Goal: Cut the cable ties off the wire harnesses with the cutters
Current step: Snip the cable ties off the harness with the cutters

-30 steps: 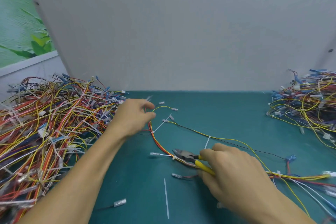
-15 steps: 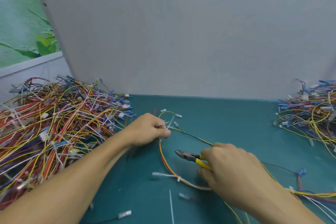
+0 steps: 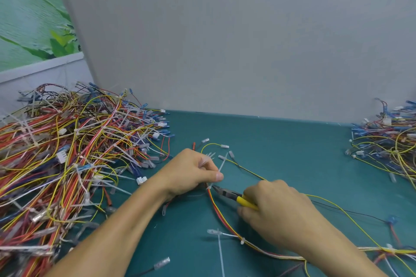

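Observation:
A wire harness (image 3: 219,211) of red, orange and yellow wires lies across the green mat (image 3: 281,146). My left hand (image 3: 191,172) pinches the harness at a white cable tie (image 3: 221,165) whose tail sticks up past the thumb. My right hand (image 3: 274,211) grips the yellow-handled cutters (image 3: 229,193). The cutter jaws point left and their tip sits at the wires just below my left thumb. Another white tie (image 3: 242,240) wraps the harness lower down.
A big heap of tied harnesses (image 3: 67,153) fills the left side. A smaller pile of harnesses (image 3: 389,144) lies at the right edge. A cut tie strip (image 3: 220,254) and loose terminals lie on the mat near me. A grey wall (image 3: 225,40) stands behind.
My left hand slid toward me along the harness and now pinches it at the tie. My right hand brought the cutters up and left until the jaws met the wires under the left thumb.

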Demonstrator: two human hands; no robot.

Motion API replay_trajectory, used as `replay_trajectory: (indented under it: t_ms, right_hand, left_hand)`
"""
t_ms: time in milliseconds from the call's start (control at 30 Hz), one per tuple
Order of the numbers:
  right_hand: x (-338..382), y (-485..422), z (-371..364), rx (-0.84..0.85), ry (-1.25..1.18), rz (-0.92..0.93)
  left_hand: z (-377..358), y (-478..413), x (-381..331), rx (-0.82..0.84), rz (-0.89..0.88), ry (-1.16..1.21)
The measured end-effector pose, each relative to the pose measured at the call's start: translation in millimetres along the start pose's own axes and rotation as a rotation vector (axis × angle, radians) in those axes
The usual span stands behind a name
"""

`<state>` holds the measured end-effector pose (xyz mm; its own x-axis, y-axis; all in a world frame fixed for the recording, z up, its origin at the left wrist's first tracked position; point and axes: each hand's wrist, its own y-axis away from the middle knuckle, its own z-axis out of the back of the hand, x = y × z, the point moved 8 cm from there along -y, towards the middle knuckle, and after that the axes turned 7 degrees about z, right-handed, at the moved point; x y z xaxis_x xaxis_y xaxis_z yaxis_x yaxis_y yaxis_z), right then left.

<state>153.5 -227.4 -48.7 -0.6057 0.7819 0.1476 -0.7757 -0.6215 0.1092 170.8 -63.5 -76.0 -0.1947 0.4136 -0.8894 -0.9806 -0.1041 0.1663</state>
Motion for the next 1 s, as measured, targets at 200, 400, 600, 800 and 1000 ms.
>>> replay_trajectory:
  t_ms: [200,400,600,800,1000]
  right_hand:
    - [4.4,-2.4,-1.1,-0.018,-0.004,-0.008]
    - [8.0,-3.4,-1.9,-0.016,0.029,0.008]
    - [12.8,-6.2,-6.9,-0.009,0.051,0.029]
    - [13.1,-8.6,-10.5,0.004,0.086,0.031]
    - [15.5,-11.5,-15.9,0.009,0.121,0.051]
  left_hand:
    - [1.4,0.7,-1.0,-0.023,-0.006,-0.02]
    - [2.3,1.6,-0.1,-0.045,0.0,-0.029]
    - [2.7,1.2,2.5,-0.041,0.005,-0.017]
    - [2.0,0.4,2.3,-0.045,0.003,-0.01]
    - [2.2,-0.3,2.0,-0.048,0.005,-0.031]
